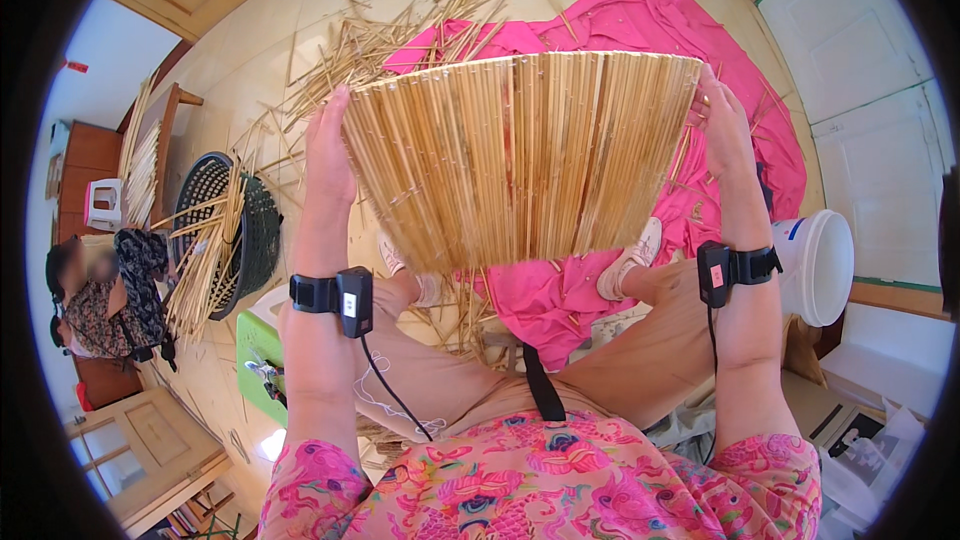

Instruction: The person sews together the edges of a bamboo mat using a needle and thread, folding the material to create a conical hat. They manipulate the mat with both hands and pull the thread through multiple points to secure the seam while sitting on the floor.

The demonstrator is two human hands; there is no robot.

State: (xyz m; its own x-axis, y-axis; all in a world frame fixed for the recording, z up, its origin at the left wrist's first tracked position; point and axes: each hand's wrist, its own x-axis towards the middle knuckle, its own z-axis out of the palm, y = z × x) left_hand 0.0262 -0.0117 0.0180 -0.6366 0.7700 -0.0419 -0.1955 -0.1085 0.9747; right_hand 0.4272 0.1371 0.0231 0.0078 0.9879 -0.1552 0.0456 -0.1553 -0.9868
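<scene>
Between my two hands a panel of straw stalks (520, 155) is held up, its stalks lying side by side and joined into a flat mat. Small stitches or knots run along its edges, and a few stalks are reddish. My left hand (328, 145) grips the left edge with the fingers behind it. At the upper right corner my right hand (722, 120) is closed on the other edge, a ring showing on one finger. Beneath the mat spreads a pink cloth (640, 20) on the floor, strewn with straw bits.
Loose straw stalks (400, 45) lie scattered beyond the mat. At left stands a dark green basket (268, 230) with stalks across it, and another person (100, 300) sits past it. A white bucket (825, 265) is by my right forearm; a green box (258, 365) is near my left elbow.
</scene>
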